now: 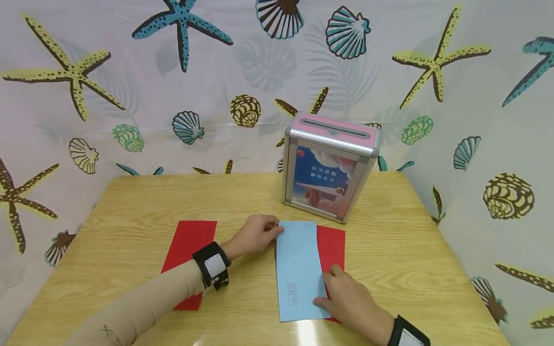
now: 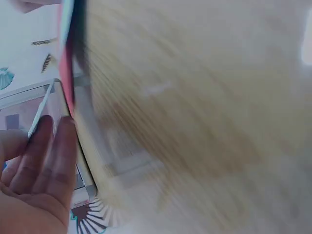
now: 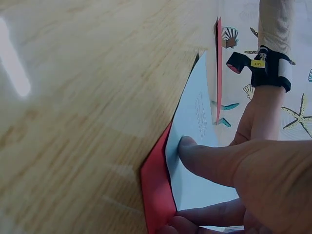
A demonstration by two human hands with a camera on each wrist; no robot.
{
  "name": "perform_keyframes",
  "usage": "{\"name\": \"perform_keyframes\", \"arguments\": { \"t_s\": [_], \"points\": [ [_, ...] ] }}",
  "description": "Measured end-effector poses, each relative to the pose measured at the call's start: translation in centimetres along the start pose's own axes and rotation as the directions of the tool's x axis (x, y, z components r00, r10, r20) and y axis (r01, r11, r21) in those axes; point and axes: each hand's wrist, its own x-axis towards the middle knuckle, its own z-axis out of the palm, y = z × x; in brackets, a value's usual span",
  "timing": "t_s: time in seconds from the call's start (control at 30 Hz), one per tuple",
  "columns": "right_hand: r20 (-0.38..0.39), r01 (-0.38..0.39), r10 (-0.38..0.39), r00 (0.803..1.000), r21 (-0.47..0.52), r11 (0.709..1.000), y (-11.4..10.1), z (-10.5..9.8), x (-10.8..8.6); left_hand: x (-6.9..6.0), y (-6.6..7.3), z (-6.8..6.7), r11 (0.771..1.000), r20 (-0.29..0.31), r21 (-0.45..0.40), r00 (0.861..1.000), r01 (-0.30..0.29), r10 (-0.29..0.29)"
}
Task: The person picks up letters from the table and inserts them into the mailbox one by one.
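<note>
BACKDROP: white printed cloth behind worktop and along both sides | PRINT: yellow starfish, blue starfish, scallop shells, pale grey leaves | WORKTOP: worktop in light yellowish wood grain | LIGHT: bright, white glare on near edge

blue paper | oblong, small print at lower end | partly covers red paper

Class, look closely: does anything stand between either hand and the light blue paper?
Nothing visible does. The left hand pinches the light blue paper at its far left corner; the right hand holds its right edge.
</note>
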Motion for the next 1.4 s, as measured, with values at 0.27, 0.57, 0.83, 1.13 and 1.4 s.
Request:
{"name": "perform_keyframes", "arguments": {
  "t_s": [0.27, 0.57, 0.83, 1.13, 1.4],
  "points": [
    [0.066, -0.037, 0.033, 0.997, 0.057, 0.998, 0.1, -0.9, 0.2, -1.0, 1.2, -1.4, 0.903, -0.015, -0.424, 0.997, 0.062, -0.076],
    [-0.014, 0.095, -0.104, 0.995, 0.533, 0.841, 1.4, -2.7, 0.7, -2.3, 3.0, -5.0, 0.769, -0.105, -0.639, 0.988, 0.020, -0.113],
    [-0.163, 0.154, -0.066, 0.984, 0.611, 0.776, 1.2, -3.0, 1.2, -2.7, 4.2, -5.9, 0.802, -0.127, -0.593, 0.992, -0.074, -0.003],
    [-0.211, 0.140, -0.001, 0.977, 0.647, 0.750, 1.0, -3.0, 1.5, -3.3, 5.2, -4.2, 0.914, -0.072, -0.391, 0.994, -0.107, 0.086],
    [-0.356, 0.258, -0.012, 0.934, 0.651, 0.714, 0.8, -2.8, 1.9, -3.7, 6.0, -2.9, 0.949, -0.004, -0.278, 0.989, -0.145, 0.150]
  ]
}}
